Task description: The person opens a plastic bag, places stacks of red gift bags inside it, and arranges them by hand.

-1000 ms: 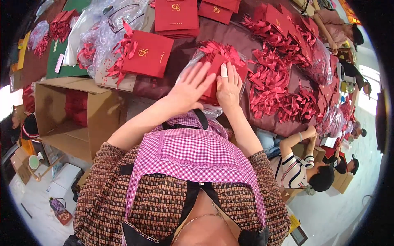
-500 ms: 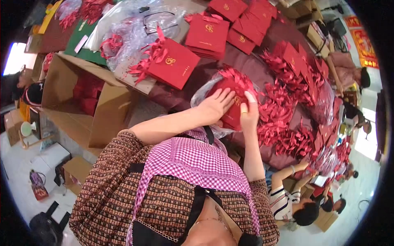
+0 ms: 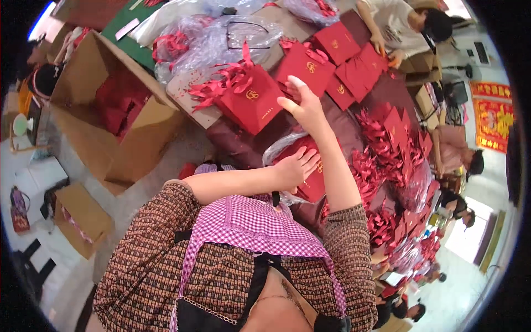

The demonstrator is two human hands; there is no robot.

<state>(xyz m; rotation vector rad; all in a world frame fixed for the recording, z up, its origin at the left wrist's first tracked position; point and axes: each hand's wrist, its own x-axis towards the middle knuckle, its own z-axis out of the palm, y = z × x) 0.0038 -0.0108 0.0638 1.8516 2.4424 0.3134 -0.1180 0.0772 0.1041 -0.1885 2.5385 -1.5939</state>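
My left hand (image 3: 297,167) lies flat with its fingers stretched over a red paper gift bag (image 3: 316,186) that rests in a clear plastic sleeve (image 3: 275,150). Raised over the table, my right hand (image 3: 302,102) has thumb and forefinger apart and nothing between them; both tips look pale, as if covered. Closest to those tips is a stack of red gift bags with ribbons (image 3: 251,102). Just beyond it sits another red stack (image 3: 304,69), partly behind my fingers. My right forearm hides part of the bag under my left hand.
An open cardboard box (image 3: 141,146) with red bags inside stands at left. Piled ribboned bags (image 3: 395,130) cover the table's right side. Eyeglasses (image 3: 246,34) lie on plastic wrap at the back. A co-worker (image 3: 406,25) handles things at the far edge; others sit along the right.
My right hand has left the sleeved bag and moved up and left to the stacks. My left hand stays on the bag. The view has shifted, and a co-worker now shows at the far edge.
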